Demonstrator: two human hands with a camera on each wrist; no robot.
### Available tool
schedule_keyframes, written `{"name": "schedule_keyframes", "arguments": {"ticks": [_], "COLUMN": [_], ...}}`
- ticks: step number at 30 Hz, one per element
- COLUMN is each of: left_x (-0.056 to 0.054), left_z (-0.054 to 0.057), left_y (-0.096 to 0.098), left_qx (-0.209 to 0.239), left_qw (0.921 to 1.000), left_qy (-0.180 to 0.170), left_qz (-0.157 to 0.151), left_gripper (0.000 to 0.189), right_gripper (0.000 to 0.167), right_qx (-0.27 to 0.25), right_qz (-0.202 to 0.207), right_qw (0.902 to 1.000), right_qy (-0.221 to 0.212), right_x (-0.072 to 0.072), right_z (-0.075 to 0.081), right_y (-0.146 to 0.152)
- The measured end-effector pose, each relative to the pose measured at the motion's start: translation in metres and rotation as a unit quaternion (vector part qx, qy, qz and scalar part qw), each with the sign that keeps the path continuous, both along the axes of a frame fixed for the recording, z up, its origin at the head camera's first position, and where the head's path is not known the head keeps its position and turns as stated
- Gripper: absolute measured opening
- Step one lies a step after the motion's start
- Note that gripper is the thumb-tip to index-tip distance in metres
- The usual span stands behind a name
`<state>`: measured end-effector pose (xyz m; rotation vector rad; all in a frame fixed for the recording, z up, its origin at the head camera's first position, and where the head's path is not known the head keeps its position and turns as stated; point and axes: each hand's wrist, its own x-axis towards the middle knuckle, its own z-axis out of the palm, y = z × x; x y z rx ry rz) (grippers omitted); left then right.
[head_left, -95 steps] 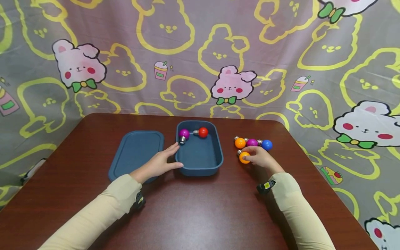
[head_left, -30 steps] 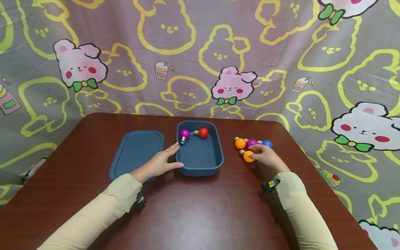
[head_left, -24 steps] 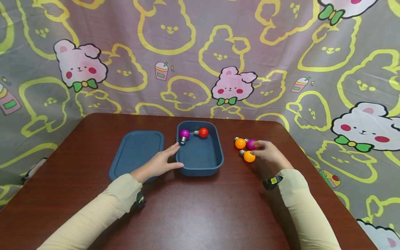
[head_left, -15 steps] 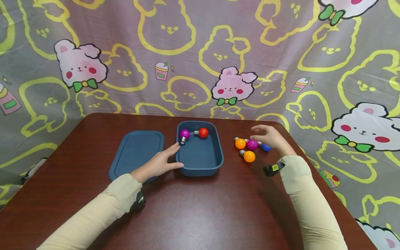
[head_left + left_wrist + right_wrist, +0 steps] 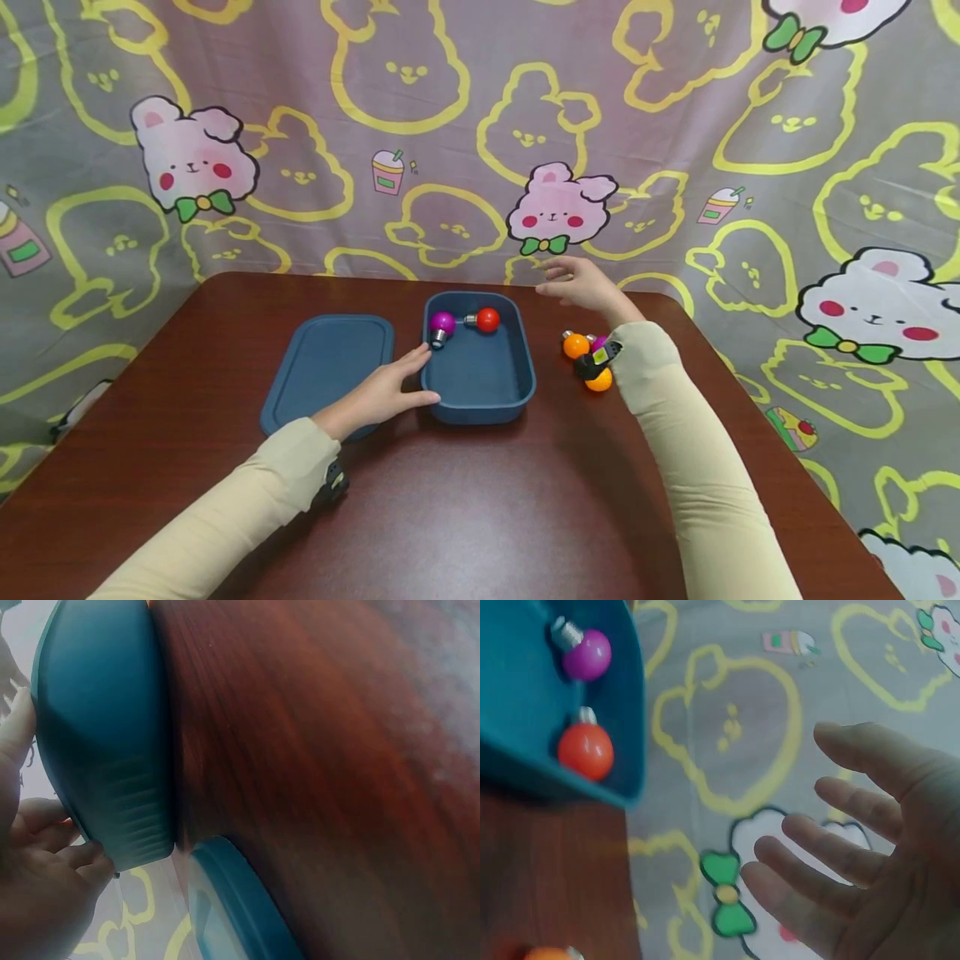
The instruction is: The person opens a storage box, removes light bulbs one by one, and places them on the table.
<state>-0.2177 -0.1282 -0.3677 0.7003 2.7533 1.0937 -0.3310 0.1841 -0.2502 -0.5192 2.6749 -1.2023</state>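
A dark blue open box (image 5: 480,412) stands on the table. Lying in it are a purple light bulb (image 5: 442,322) and a red light bulb (image 5: 488,319). My left hand (image 5: 382,392) rests against the box's left side, fingertips and thumb at the rim, as the left wrist view also shows. My right hand (image 5: 581,285) is raised behind the bulbs on the right, holding nothing, with fingers spread in the right wrist view. Below that arm lie two orange light bulbs, one farther back (image 5: 576,346) and one nearer (image 5: 599,381), and a partly covered purple bulb (image 5: 598,342). The sleeve hides the blue bulb.
Left of the box, a flat dark blue lid (image 5: 330,362) lies on the brown wooden table (image 5: 450,508). A patterned curtain (image 5: 450,125) hangs right behind the table's back edge. Each wrist wears a small black device, such as the one on the right (image 5: 596,360).
My right hand moved the nearer orange bulb slightly right, let it go, passed over the blue bulb, then rose toward the back left. My left hand and the box stayed put.
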Motion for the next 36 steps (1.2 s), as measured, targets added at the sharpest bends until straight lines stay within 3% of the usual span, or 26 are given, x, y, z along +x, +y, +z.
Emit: {"name": "schedule_keyframes", "arguments": {"ticks": [13,20,23,29,36], "left_x": [-0.001,-0.003,-0.003,-0.002,-0.002], "left_z": [0.002,0.0,-0.001,0.001,0.001], "left_y": [0.001,0.0,0.0,0.001,0.0], "left_qx": [-0.004,-0.006,-0.008,-0.008,-0.009], "left_qw": [0.9999,0.9999,0.9999,0.9999,0.9999], "left_qy": [-0.009,-0.013,-0.013,-0.01,-0.009], "left_qz": [0.003,0.0,0.001,-0.001,-0.004], "left_gripper": [0.077,0.076,0.076,0.076,0.079], "right_gripper": [0.047,0.05,0.054,0.063,0.07], "right_qx": [-0.051,-0.037,-0.026,0.016,0.017], "right_qz": [0.058,0.067,0.067,0.075,0.06], "right_qw": [0.9959,0.9942,0.9915,0.9856,0.9828], "right_qy": [-0.048,-0.076,-0.109,-0.151,-0.174], "right_x": [-0.02,-0.023,-0.022,-0.019,-0.02], "right_z": [-0.033,-0.057,-0.066,-0.079,-0.088], "right_y": [-0.077,-0.107,-0.117,-0.131,-0.141]}}
